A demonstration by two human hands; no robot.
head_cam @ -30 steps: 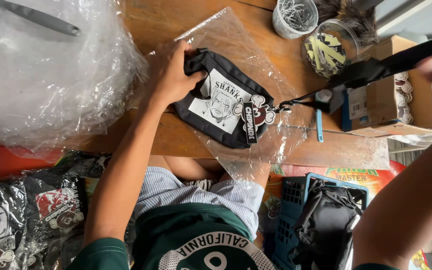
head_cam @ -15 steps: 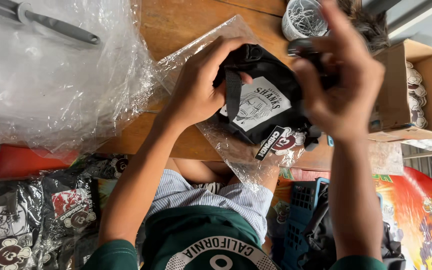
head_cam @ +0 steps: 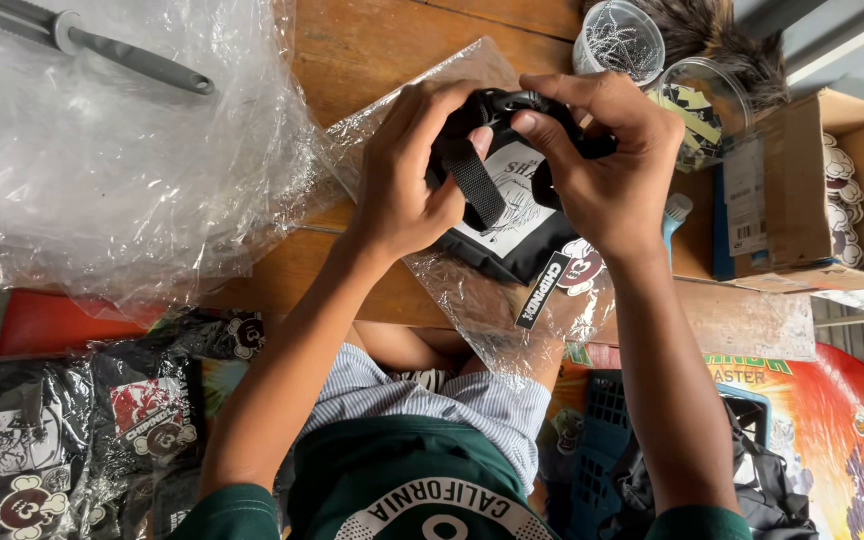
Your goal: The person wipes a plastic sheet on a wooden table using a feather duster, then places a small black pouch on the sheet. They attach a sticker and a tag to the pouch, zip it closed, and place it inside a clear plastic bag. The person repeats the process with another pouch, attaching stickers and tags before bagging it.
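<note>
A small black pouch bag with a white printed panel lies on a clear plastic sleeve on the wooden table. My left hand grips the bag's left side, a black webbing strap running under its thumb. My right hand holds the bundled strap and buckle at the bag's top. A black tag and a round charm hang off the bag's lower right.
Crumpled clear plastic sheeting covers the table's left, with a grey-handled tool under it. Two clear cups and an open cardboard box stand at the right. Packed black bags lie lower left, a blue crate lower right.
My right hand came in from the far right, pulling the long strap in, and now meets my left hand at the bag's top. The bag has been lifted and folded slightly.
</note>
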